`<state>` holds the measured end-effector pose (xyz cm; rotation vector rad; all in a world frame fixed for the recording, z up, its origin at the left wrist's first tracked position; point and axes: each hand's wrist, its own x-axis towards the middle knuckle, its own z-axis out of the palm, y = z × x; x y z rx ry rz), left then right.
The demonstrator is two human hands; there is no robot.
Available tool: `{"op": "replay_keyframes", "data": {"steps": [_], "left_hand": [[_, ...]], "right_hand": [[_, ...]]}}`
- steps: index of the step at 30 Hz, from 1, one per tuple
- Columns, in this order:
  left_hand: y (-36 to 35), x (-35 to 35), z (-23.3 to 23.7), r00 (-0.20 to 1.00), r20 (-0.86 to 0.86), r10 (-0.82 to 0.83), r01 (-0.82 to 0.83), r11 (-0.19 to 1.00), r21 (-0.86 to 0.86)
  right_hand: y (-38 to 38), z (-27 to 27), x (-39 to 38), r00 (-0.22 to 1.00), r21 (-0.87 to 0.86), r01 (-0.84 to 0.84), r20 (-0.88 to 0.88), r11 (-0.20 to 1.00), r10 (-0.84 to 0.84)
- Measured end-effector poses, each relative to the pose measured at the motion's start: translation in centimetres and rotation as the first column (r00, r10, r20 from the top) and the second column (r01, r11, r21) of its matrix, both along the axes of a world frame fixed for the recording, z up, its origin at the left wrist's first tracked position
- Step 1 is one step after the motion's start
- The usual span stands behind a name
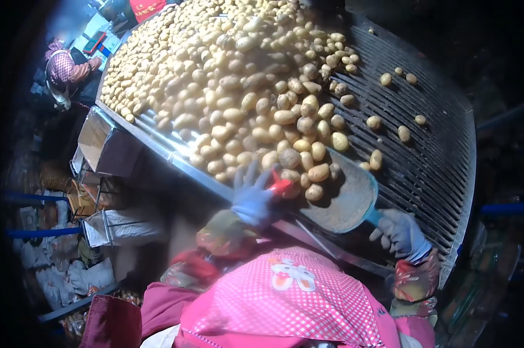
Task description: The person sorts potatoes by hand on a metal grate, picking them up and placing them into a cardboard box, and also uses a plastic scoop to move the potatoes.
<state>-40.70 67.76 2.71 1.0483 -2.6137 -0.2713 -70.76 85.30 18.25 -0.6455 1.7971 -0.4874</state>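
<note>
My right hand [402, 236], in a pale work glove, is closed round the handle of a teal scoop [352, 200]. The scoop lies tilted on the slatted table, its mouth against the near edge of a big heap of potatoes [238, 98], with several potatoes at its lip. My left hand [252, 202], in a light blue glove and slightly blurred, has its fingers spread at the heap's near edge. A small red object [280, 183] shows beside its thumb; its kind cannot be made out.
Loose potatoes [404, 133] lie scattered on the dark slats [430, 174] to the right. A metal rim [201, 178] borders the table's near side. Cardboard boxes [102, 139] and racks with bags stand to the left. Another person [67, 69] is at the far left.
</note>
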Motion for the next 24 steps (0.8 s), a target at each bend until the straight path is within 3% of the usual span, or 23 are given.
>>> {"op": "replay_keyframes", "data": {"steps": [2, 3, 5, 8, 9, 13, 16, 17, 21, 24], "left_hand": [[-0.9, 0.3, -0.1, 1.000, 0.009, -0.015, 0.015, 1.000, -0.015], [-1.5, 0.6, -0.5, 0.999, 0.020, -0.025, 0.026, 0.999, -0.038], [-2.6, 1.3, -0.3, 0.998, 0.055, -0.018, 0.020, 1.000, -0.022], [-6.0, 2.8, -1.1, 0.997, 0.074, -0.003, 0.009, 0.997, -0.079], [-6.8, 3.2, -1.1, 0.998, 0.070, 0.000, 0.002, 1.000, -0.024], [-9.1, 3.6, -0.8, 0.998, -0.061, 0.007, -0.005, 1.000, 0.026], [-11.8, 5.6, -0.6, 0.998, -0.002, -0.056, 0.056, 0.996, 0.071], [-13.0, 6.3, -1.5, 0.999, -0.028, -0.040, 0.040, 0.999, -0.006], [-18.1, 8.4, -2.2, 0.959, 0.205, 0.194, -0.179, 0.980, -0.091], [-22.7, 8.9, -1.8, 0.928, 0.241, 0.284, -0.221, 0.941, -0.257]], "right_hand": [[1.0, -2.7, -0.2, 0.960, 0.045, 0.067, 0.268, 0.997, -0.077], [1.2, -3.9, 0.2, 0.951, -0.070, -0.046, 0.302, 0.997, 0.065], [-2.2, -0.7, 4.0, 0.887, 0.099, 0.101, 0.441, 0.990, -0.135], [-4.0, -2.6, 6.3, 0.897, -0.042, 0.198, 0.411, 0.979, -0.164], [-5.0, -2.7, 6.8, 0.885, -0.019, 0.231, 0.420, 0.973, -0.202], [-8.3, -3.3, 9.6, 0.944, -0.118, 0.159, 0.310, 0.980, -0.116], [-11.6, -6.0, 10.1, 0.930, -0.133, 0.155, 0.354, 0.979, -0.100], [-13.2, -6.5, 10.0, 0.932, -0.115, 0.095, 0.359, 0.989, -0.048], [-17.6, -8.4, 14.3, 0.954, -0.336, 0.125, 0.301, 0.934, -0.019], [-22.6, -8.7, 16.1, 0.763, -0.089, 0.256, 0.630, 0.963, -0.145]]}}
